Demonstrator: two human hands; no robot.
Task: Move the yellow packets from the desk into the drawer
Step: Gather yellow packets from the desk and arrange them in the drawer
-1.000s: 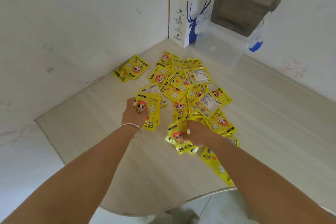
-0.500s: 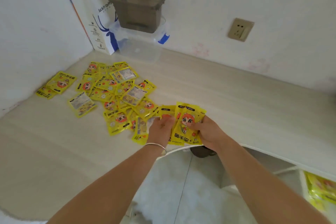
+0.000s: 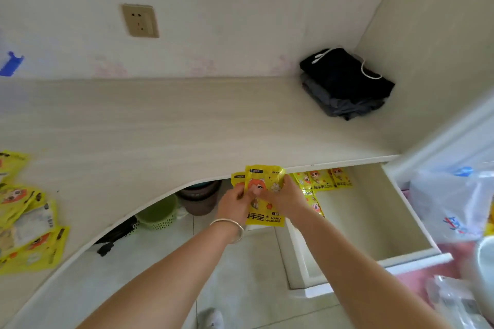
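Both hands shared one stack of yellow packets point(image 3: 265, 195): left hand point(image 3: 235, 201) and right hand point(image 3: 284, 199) each closed grip on it, squaring edges for clean drop. Open drawer point(image 3: 374, 211) at 3 o'clock already held packets; more remained on bench point(image 3: 160, 128) at 9 o'clock.

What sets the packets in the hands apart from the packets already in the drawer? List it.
The held packets are stacked, pinched upright between the left hand and right hand, above the floor beside the drawer. The drawer packets lie loose along its back end, untouched. Both are yellow with an orange cartoon face.
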